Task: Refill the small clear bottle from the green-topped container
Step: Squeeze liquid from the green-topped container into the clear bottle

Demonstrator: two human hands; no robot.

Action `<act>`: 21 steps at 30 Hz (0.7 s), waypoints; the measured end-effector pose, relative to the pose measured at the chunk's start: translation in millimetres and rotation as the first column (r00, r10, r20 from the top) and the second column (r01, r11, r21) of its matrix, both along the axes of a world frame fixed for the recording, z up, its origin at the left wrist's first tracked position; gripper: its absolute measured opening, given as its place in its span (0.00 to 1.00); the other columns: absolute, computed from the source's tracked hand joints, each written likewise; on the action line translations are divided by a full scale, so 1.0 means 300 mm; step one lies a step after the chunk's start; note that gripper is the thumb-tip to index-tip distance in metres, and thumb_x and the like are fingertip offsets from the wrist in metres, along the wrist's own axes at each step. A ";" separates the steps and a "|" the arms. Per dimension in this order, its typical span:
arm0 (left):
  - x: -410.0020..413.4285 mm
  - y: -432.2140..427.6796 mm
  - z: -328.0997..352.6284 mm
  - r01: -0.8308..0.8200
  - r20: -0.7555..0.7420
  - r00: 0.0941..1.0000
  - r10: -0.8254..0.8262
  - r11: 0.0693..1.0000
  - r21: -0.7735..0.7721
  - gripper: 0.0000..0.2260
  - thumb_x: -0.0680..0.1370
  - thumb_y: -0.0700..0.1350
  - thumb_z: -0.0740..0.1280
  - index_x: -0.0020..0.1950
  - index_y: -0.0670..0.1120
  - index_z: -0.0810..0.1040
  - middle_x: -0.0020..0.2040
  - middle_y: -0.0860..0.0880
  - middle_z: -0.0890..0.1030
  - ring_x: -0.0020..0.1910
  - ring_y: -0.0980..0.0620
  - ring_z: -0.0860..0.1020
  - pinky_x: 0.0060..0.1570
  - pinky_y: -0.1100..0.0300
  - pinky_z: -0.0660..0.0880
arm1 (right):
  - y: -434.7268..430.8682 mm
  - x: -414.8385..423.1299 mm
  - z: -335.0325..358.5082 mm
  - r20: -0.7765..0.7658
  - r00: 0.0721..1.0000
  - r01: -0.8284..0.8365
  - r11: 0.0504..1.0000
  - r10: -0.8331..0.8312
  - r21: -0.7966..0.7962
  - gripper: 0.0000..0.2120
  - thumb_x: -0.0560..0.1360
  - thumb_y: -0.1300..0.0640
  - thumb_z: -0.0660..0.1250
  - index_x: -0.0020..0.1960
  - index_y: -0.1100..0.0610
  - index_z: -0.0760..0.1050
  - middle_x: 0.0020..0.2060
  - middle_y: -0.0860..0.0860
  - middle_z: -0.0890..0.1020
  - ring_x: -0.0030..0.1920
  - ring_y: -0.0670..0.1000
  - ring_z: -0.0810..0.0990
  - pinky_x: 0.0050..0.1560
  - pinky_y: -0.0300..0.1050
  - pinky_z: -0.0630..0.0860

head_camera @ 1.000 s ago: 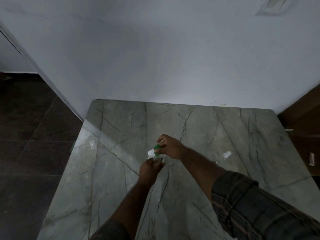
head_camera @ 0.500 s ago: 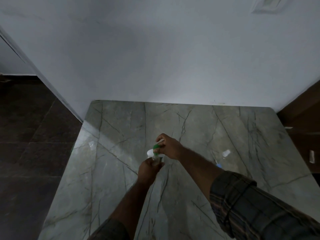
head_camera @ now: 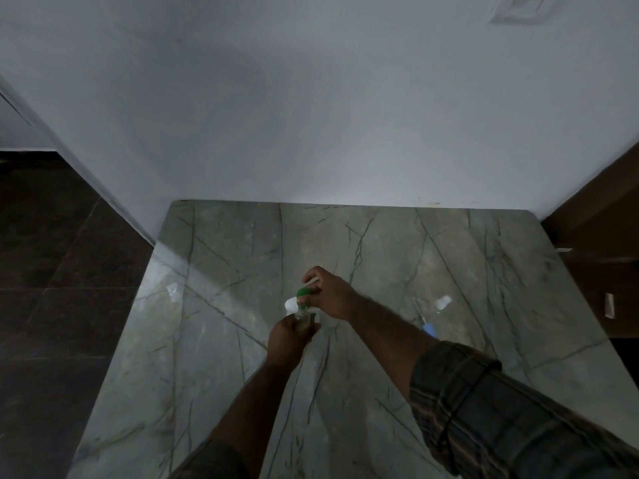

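Closest to the camera is the plaid sleeve (head_camera: 501,409) on the right arm, rolled up past the wrist, and both forearms reach out over the grey marble table (head_camera: 221,375). The left hand (head_camera: 290,335) comes up from below with its fingers wrapped round the bottle (head_camera: 304,318), holding it upright near the middle of the table; only the clear top of it pokes out above the fist. Right above that, the right hand (head_camera: 332,297) has its fingers and thumb pinched on the container (head_camera: 303,292), which sits tipped over the bottle's mouth, with the green part up by the fingers and a white part sticking out to the left. It's pretty dark, so I can't tell if the two actually touch or if anything is coming out.

Off to the right on the table there's a thin tool with a blue handle (head_camera: 428,329) and just past it a small clear cap-looking thing (head_camera: 443,301). Another small clear bit (head_camera: 173,292) lies near the left edge. Behind the table is a plain white wall (head_camera: 311,115), with dark floor (head_camera: 52,271) to the left and something brown and wooden (head_camera: 601,236) on the right
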State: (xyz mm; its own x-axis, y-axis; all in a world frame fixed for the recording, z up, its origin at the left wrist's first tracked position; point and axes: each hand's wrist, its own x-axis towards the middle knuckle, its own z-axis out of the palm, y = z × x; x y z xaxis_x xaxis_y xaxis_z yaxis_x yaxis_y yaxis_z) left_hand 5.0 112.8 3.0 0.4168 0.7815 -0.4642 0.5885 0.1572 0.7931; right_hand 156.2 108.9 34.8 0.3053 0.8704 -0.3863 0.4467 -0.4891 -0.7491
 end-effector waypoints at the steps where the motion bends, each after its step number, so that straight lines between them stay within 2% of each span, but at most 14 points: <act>1: 0.000 0.001 0.001 0.002 -0.001 1.000 -0.002 1.000 -0.003 0.10 0.75 0.50 0.72 0.51 0.45 0.81 0.43 0.46 0.85 0.43 0.47 0.83 0.48 0.50 0.82 | 0.000 0.003 0.002 -0.009 1.000 -0.003 1.000 0.003 -0.004 0.25 0.69 0.50 0.76 0.61 0.53 0.71 0.59 0.56 0.81 0.56 0.54 0.80 0.58 0.51 0.78; 7: -0.001 0.005 0.020 0.003 0.029 1.000 -0.003 1.000 0.022 0.10 0.75 0.47 0.72 0.53 0.44 0.82 0.45 0.46 0.85 0.45 0.47 0.83 0.51 0.47 0.81 | 0.007 0.022 0.016 -0.112 0.994 -0.018 0.998 0.011 -0.057 0.31 0.68 0.48 0.77 0.66 0.51 0.67 0.62 0.55 0.80 0.57 0.53 0.80 0.57 0.48 0.77; 11: 0.001 0.010 0.022 0.009 0.030 1.000 -0.009 1.000 0.019 0.10 0.75 0.46 0.72 0.54 0.43 0.82 0.46 0.45 0.85 0.45 0.46 0.83 0.51 0.46 0.81 | 0.013 0.020 0.013 -0.086 0.996 -0.020 0.999 0.015 -0.049 0.27 0.69 0.50 0.76 0.63 0.51 0.69 0.60 0.55 0.81 0.55 0.53 0.80 0.54 0.47 0.77; 13: 0.000 0.011 0.018 0.012 0.025 1.000 -0.012 1.000 0.017 0.10 0.75 0.46 0.72 0.53 0.43 0.82 0.45 0.45 0.85 0.45 0.46 0.83 0.51 0.46 0.81 | 0.012 0.018 0.009 -0.047 0.999 -0.015 0.999 0.014 -0.028 0.24 0.69 0.50 0.77 0.59 0.52 0.70 0.57 0.55 0.82 0.53 0.52 0.81 0.50 0.44 0.76; 16: -0.001 0.009 0.015 0.017 0.006 1.000 -0.017 1.000 0.017 0.10 0.75 0.48 0.72 0.53 0.44 0.81 0.46 0.44 0.85 0.45 0.46 0.83 0.50 0.47 0.81 | 0.007 0.015 0.005 -0.045 0.999 -0.012 1.000 0.011 -0.012 0.24 0.69 0.50 0.77 0.59 0.53 0.70 0.57 0.55 0.82 0.52 0.50 0.79 0.46 0.41 0.73; 21: 0.001 -0.001 0.028 -0.032 0.000 0.999 0.032 0.999 0.039 0.17 0.72 0.49 0.75 0.57 0.44 0.77 0.48 0.48 0.83 0.46 0.49 0.82 0.49 0.51 0.81 | 0.002 0.025 0.010 -0.112 0.994 -0.015 0.999 0.010 -0.046 0.28 0.68 0.48 0.77 0.63 0.51 0.69 0.60 0.54 0.81 0.56 0.52 0.80 0.54 0.45 0.76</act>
